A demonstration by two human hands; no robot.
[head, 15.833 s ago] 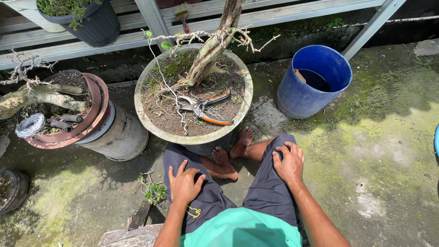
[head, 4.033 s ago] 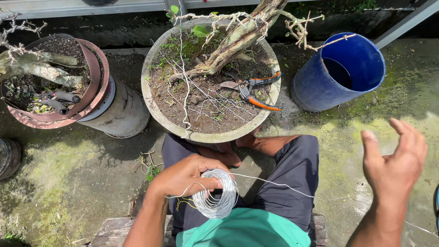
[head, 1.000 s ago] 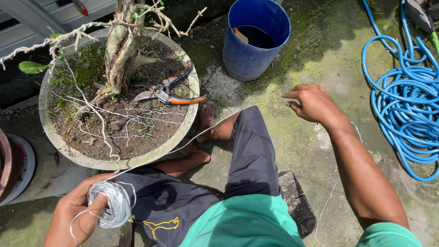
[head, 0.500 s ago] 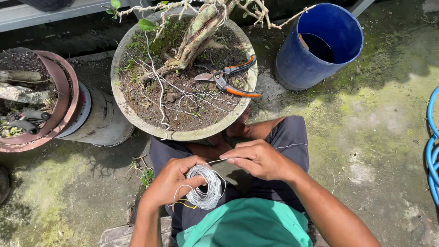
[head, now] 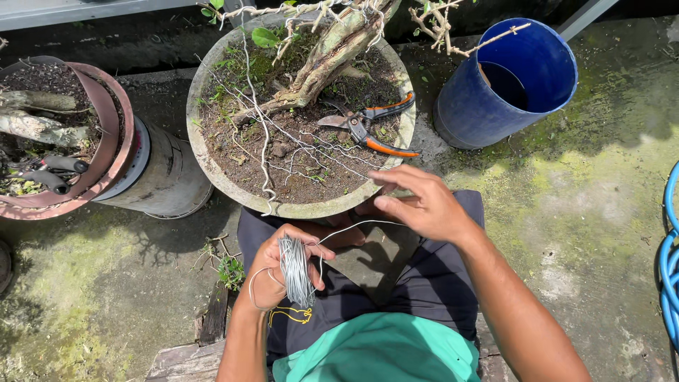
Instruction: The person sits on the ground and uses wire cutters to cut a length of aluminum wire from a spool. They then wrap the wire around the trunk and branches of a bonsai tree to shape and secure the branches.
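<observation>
Since half a second ago I see the right hand (head: 424, 205) has drawn away from the coil of wire (head: 296, 270), fingers spread loosely, a thin strand curving out from the coil to it. The left hand (head: 279, 265) grips that dull grey, tightly wound coil above the lap. Ahead stands a round, rough concrete pot (head: 212, 170) of dark crumbly soil with a gnarled trunk (head: 325, 56); orange-handled pruning shears (head: 371, 127) lie on the soil. A smooth blue plastic bucket (head: 509, 92) stands on mossy, damp concrete ground (head: 587, 212).

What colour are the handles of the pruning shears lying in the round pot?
Orange and black, clearest in the head view.
</observation>
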